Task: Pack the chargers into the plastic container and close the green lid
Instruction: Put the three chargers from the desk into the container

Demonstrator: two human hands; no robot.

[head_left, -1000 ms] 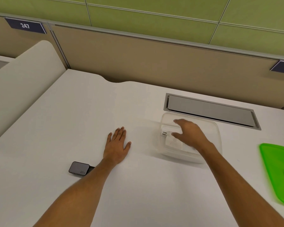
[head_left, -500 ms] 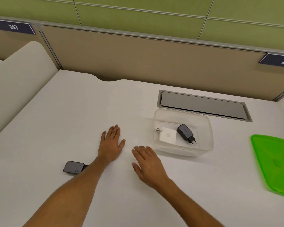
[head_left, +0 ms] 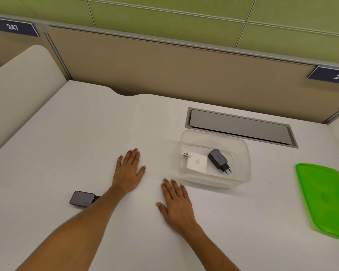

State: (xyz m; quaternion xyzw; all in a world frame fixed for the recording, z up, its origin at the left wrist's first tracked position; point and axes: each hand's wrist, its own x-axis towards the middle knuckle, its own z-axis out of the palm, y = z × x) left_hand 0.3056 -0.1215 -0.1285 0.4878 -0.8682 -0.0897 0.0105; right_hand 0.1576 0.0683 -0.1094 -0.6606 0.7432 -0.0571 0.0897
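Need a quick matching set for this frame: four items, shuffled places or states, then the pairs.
1. white charger
2. grey charger
3. green lid
4. left hand

A. flat and empty on the desk
B. off the container, far right on the desk
C. in the plastic container, beside a black charger
D. on the desk, partly behind the left forearm

Pairs: 1-C, 2-D, 3-B, 4-A
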